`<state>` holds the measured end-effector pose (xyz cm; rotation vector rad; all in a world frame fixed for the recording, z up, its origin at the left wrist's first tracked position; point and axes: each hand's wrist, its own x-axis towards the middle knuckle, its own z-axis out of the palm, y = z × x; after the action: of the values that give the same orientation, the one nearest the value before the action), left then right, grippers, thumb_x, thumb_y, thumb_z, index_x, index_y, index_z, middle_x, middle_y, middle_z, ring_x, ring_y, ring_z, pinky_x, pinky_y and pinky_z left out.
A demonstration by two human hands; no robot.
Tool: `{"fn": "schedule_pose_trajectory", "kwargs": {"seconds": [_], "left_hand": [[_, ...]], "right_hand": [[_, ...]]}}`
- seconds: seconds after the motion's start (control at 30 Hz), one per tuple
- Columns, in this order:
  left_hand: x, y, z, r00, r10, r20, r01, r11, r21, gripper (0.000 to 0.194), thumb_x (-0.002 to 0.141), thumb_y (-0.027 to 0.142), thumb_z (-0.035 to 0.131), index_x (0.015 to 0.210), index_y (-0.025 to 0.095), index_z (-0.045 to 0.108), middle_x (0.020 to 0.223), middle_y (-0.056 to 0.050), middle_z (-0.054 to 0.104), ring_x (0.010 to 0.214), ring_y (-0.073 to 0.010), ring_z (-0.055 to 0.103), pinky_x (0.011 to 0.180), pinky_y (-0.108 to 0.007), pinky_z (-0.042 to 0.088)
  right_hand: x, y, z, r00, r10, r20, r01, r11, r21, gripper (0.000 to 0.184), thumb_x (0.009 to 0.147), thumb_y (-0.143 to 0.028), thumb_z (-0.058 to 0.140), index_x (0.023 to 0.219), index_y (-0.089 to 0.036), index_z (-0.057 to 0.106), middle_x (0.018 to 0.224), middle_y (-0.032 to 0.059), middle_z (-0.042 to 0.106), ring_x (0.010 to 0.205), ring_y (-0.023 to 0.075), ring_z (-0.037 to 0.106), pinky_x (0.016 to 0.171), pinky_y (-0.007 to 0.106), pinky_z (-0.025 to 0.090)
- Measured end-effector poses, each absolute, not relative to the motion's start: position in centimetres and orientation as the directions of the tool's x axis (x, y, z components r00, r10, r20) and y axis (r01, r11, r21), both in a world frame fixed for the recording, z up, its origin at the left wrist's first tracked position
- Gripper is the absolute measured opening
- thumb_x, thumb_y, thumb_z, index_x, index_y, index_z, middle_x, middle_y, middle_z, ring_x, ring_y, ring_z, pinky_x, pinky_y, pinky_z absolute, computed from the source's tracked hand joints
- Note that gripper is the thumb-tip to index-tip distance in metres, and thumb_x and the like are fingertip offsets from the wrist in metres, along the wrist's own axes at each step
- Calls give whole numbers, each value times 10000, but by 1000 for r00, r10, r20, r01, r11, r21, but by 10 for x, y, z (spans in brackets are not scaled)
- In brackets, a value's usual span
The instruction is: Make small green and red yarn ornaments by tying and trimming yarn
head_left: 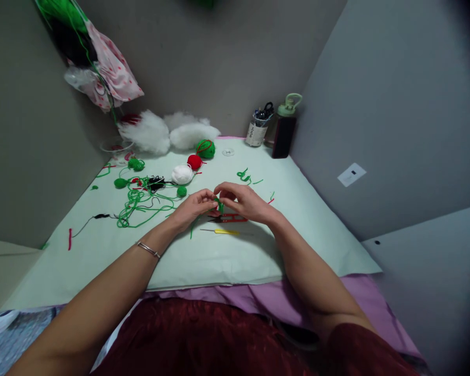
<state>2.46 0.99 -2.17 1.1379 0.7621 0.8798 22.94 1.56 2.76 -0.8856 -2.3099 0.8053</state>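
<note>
My left hand point(198, 204) pinches a small green and red yarn piece point(220, 206) above the middle of the table. From the other side my right hand point(246, 201) bends its thumb and fingers in, closed on the same piece. Fingers cover most of it, so its shape is unclear. A green yarn tail point(191, 230) hangs below my left hand. Red-handled thread snips point(235, 218) lie just under the hands. Nearer to me is a crochet hook point(226, 232) with a yellow handle.
Tangled green yarn point(135, 209) spreads at left beside black yarn point(155, 183). Behind are white point(182, 175), red point(195, 162) and green point(207, 150) yarn balls, and white stuffing point(149, 133). A pen cup point(256, 133), bottle point(289, 107) and dark phone point(284, 137) stand at back right.
</note>
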Motion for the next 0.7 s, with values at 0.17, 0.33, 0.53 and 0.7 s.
{"fn": "schedule_pose_trajectory", "kwargs": {"seconds": [0.17, 0.33, 0.53, 0.7], "left_hand": [[28, 9, -24, 453, 888, -73, -182, 173, 968, 251, 772, 259, 757, 857, 157, 545, 855, 17, 588, 786, -136, 658, 812, -339, 557], [27, 11, -29, 472, 877, -88, -137, 171, 976, 245, 746, 187, 725, 858, 175, 507, 801, 37, 577, 801, -156, 685, 809, -336, 541], [25, 10, -25, 487, 865, -125, -81, 187, 979, 247, 745, 226, 732, 863, 172, 522, 837, 16, 621, 792, -155, 700, 736, -267, 481], [25, 7, -15, 499, 855, -141, -91, 213, 973, 249, 738, 239, 748, 867, 173, 546, 787, 33, 602, 762, -151, 694, 752, -288, 503]], "right_hand": [[222, 14, 21, -654, 695, 298, 429, 665, -611, 123, 939, -169, 534, 960, -190, 653, 866, 8, 640, 728, 107, 518, 694, 233, 381], [216, 14, 20, -556, 668, 494, 326, 722, -610, 128, 951, -226, 545, 886, -192, 650, 956, 46, 610, 781, 128, 550, 704, 260, 423], [218, 11, 34, -469, 836, 286, -127, 257, -958, 280, 954, -488, 567, 934, -216, 504, 722, -12, 640, 534, 115, 597, 474, 221, 422], [234, 25, 40, -235, 924, 302, -330, 216, -919, 324, 866, -472, 698, 892, -216, 502, 541, -102, 442, 450, 71, 474, 453, 189, 374]]}}
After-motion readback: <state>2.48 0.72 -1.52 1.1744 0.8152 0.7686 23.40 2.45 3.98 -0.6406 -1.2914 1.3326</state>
